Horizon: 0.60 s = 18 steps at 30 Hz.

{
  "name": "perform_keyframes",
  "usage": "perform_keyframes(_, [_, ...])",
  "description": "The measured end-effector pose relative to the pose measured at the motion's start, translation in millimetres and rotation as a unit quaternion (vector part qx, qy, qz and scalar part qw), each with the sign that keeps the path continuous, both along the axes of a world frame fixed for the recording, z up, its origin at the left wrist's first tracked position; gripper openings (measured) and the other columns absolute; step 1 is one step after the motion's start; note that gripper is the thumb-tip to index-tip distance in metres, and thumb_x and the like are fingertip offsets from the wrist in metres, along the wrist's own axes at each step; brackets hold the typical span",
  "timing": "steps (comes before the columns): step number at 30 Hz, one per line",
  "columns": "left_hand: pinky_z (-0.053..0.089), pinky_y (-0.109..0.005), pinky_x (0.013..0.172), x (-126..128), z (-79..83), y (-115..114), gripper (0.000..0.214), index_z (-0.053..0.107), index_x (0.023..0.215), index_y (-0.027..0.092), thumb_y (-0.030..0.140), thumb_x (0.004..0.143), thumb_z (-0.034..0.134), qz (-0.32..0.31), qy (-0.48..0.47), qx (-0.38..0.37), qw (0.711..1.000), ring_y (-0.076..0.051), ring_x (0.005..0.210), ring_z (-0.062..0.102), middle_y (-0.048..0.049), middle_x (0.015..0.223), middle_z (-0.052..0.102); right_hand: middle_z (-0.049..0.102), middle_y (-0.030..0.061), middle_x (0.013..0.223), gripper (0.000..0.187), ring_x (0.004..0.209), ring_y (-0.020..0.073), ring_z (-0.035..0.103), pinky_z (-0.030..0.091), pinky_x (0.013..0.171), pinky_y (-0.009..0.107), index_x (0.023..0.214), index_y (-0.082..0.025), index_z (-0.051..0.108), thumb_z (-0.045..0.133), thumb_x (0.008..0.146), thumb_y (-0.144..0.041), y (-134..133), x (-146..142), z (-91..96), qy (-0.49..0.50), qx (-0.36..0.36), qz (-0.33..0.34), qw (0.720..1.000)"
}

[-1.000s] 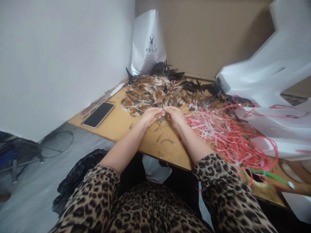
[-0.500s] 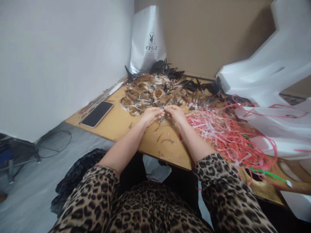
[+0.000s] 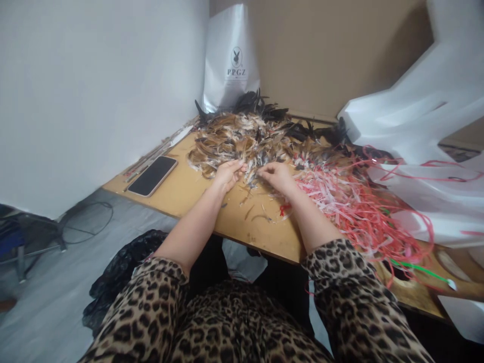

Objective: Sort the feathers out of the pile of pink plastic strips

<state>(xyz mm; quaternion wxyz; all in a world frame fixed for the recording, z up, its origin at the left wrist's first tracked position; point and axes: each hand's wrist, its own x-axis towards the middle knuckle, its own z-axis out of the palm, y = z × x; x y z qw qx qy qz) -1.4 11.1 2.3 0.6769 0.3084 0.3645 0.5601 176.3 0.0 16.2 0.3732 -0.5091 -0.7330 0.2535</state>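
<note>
A pile of brown, white and black feathers lies on the wooden table in front of my hands. At its near edge, my left hand is closed in a pinch, and what looks like a thin feather shows at its fingertips. My right hand is a short way to the right, thumb and fingertips pinched together over the feathers. Whatever it holds is too small to make out. Loose bits of feather are scattered on the table below the hands.
Tangled red and pink ribbons cover the table's right side, beside white foam-like pieces. A phone lies at the left. Behind the feathers stands a white printed bag. A black plastic bag sits below the table edge.
My hands were together at the fingertips and have now moved apart, left hand slightly leftward, right hand slightly rightward. A small red piece near my right wrist shows more clearly.
</note>
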Motion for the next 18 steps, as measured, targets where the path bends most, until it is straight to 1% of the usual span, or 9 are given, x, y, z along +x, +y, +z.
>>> perform_keyframes(1, [0.040, -0.010, 0.047, -0.8, 0.4, 0.1, 0.003, 0.061, 0.070, 0.009, 0.011, 0.070, 0.063, 0.001, -0.009, -0.005, 1.000, -0.002, 0.050, 0.052, -0.0023, 0.062, 0.062, 0.063, 0.0028, 0.073, 0.014, 0.068, 0.0141, 0.053, 0.039, 0.065, 0.026, 0.072, -0.018, 0.068, 0.059, 0.069, -0.028, -0.7, 3.3, 1.4, -0.071, 0.027, 0.010, 0.997])
perform_keyframes(3, [0.040, -0.010, 0.046, -1.5, 0.7, -0.2, 0.002, 0.061, 0.071, 0.009, 0.010, 0.070, 0.063, -0.003, -0.019, -0.013, 1.000, -0.002, 0.050, 0.052, -0.0024, 0.062, 0.062, 0.063, 0.0040, 0.081, 0.015, 0.075, 0.0161, 0.054, 0.039, 0.069, 0.027, 0.078, -0.020, 0.069, 0.056, 0.071, -0.025, -3.1, 6.9, 4.8, -0.195, 0.065, 0.018, 0.978])
perform_keyframes(4, [0.041, -0.010, 0.046, -1.4, 0.7, -0.5, 0.002, 0.061, 0.071, 0.009, 0.010, 0.070, 0.062, -0.009, -0.019, -0.015, 1.000, -0.002, 0.050, 0.052, -0.0024, 0.062, 0.062, 0.063, 0.0044, 0.084, 0.017, 0.078, 0.0168, 0.054, 0.038, 0.070, 0.027, 0.082, -0.021, 0.069, 0.056, 0.072, -0.025, -4.6, 7.2, 6.4, -0.246, 0.075, 0.020, 0.966])
perform_keyframes(6, [0.041, -0.011, 0.046, -1.0, 0.5, -1.1, 0.001, 0.061, 0.070, 0.009, 0.009, 0.071, 0.061, -0.021, -0.017, -0.016, 1.000, -0.002, 0.049, 0.052, -0.0025, 0.062, 0.062, 0.062, 0.0050, 0.088, 0.021, 0.082, 0.0178, 0.054, 0.038, 0.070, 0.027, 0.088, -0.024, 0.069, 0.054, 0.074, -0.025, -7.5, 5.5, 8.6, -0.315, 0.083, 0.023, 0.945])
perform_keyframes(8, [0.041, -0.011, 0.046, -0.7, 0.1, -1.4, 0.002, 0.061, 0.069, 0.009, 0.009, 0.071, 0.060, -0.030, -0.014, -0.012, 0.999, -0.002, 0.049, 0.051, -0.0025, 0.062, 0.062, 0.061, 0.0053, 0.090, 0.022, 0.085, 0.0183, 0.054, 0.037, 0.071, 0.027, 0.092, -0.025, 0.068, 0.053, 0.076, -0.026, -9.7, 2.0, 9.2, -0.347, 0.091, 0.032, 0.933])
perform_keyframes(14, [0.040, -0.010, 0.045, -1.0, -0.7, -1.3, 0.004, 0.060, 0.069, 0.009, 0.010, 0.071, 0.062, -0.044, -0.017, 0.001, 0.999, -0.001, 0.048, 0.052, -0.0015, 0.061, 0.061, 0.058, 0.0060, 0.094, 0.028, 0.089, 0.0186, 0.051, 0.036, 0.072, 0.027, 0.103, -0.026, 0.063, 0.045, 0.082, -0.027, -12.5, -12.5, 7.2, -0.341, 0.137, 0.030, 0.929])
perform_keyframes(18, [0.039, -0.009, 0.045, -0.8, -0.4, -1.9, 0.003, 0.060, 0.070, 0.009, 0.011, 0.072, 0.062, -0.050, -0.012, 0.001, 0.999, -0.001, 0.048, 0.051, -0.0014, 0.062, 0.062, 0.057, 0.0087, 0.093, 0.032, 0.086, 0.0204, 0.049, 0.034, 0.071, 0.029, 0.105, -0.025, 0.063, 0.037, 0.086, -0.028, -11.9, -22.6, 4.0, -0.372, 0.162, 0.036, 0.913])
